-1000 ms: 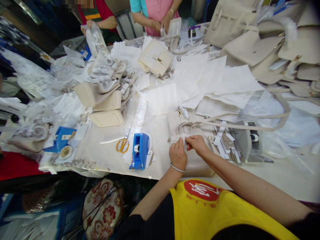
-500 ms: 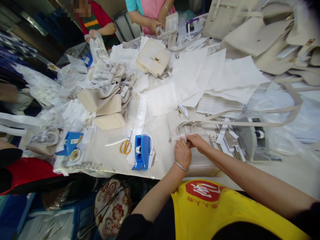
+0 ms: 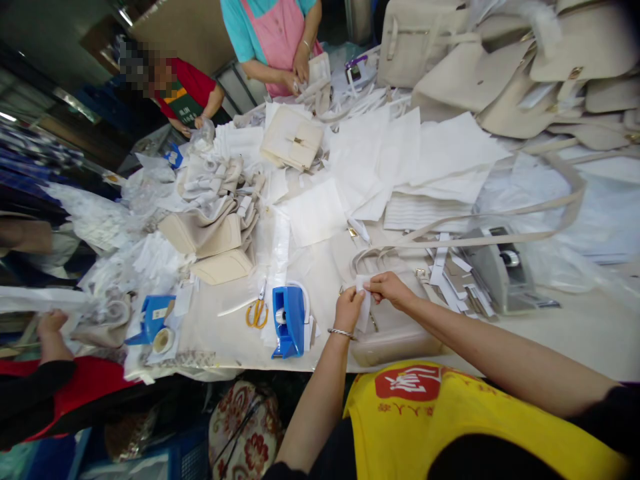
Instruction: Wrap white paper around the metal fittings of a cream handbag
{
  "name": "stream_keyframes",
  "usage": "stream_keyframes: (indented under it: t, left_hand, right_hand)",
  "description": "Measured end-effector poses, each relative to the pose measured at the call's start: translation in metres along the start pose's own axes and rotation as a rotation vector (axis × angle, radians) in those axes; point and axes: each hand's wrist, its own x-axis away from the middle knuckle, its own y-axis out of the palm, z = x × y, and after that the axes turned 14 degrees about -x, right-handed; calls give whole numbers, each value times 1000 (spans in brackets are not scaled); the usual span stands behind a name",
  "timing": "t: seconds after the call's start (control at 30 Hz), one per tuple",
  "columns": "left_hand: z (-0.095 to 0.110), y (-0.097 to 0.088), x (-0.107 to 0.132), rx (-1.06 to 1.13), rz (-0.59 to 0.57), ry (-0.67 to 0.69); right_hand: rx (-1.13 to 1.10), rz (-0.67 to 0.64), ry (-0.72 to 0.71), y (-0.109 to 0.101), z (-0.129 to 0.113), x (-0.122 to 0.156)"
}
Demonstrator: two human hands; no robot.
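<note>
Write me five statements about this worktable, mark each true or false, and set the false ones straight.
1. The left hand and the right hand both hold a white piece. True.

2. The scissors lie to the right of the blue tape dispenser nearest the hands. False: the scissors lie to its left.

3. A grey tape dispenser stands to the right of the hands. True.

4. The bracelet is on the right wrist. False: the bracelet is on the left wrist.

5. The yellow garment bears a red emblem. True.
</note>
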Motion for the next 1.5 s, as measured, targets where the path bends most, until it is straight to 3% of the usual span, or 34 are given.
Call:
stream_keyframes:
  t: [0.07, 0.17, 0.23, 0.43, 0.6, 0.7, 0.77, 0.8, 0.87, 0.93, 1.0, 1.13, 1.27, 1.5]
  left_hand:
    - [-2, 3, -5, 156, -119, -53]
    - [-1, 16, -4, 264, -115, -134]
    - [1, 21, -1, 252, -104, -157]
    - [4, 16, -4, 262, -298, -149]
    - [-4, 20, -8, 145, -259, -68]
    - [-5, 20, -9, 98, -205, -48]
    - [-4, 20, -9, 95, -177, -56]
    - [-3, 21, -8, 91, -172, -59]
    - [-1, 22, -8, 77, -179, -67]
    - [0, 25, -8, 50, -197, -78]
    - [0, 27, -8, 32, -210, -86]
    - [-1, 30, -7, 46, -201, -98]
    - [-5, 30, -6, 55, -187, -107]
    - [-14, 30, -12, 92, -193, -122]
  right_hand:
    - [88, 42, -55, 1, 0, 1]
    - [190, 131, -84, -1, 5, 2]
    - [241, 188, -102, -5, 7, 2]
    - [334, 285, -151, -11, 9, 6]
    - [337, 249, -101, -21, -4, 20]
    - [391, 338, -199, -65, -24, 52]
    - [481, 533, -360, -113, -37, 84]
    - [526, 693, -404, -140, -43, 101]
    - [486, 965, -287, -191, -50, 131]
    - [418, 1044, -168, -229, -51, 149]
    - [326, 1041, -78, -249, -47, 153]
    - [155, 986, 11, -254, -37, 138]
    - [64, 976, -6, -251, -37, 132]
    - [-1, 895, -236, -242, -26, 175]
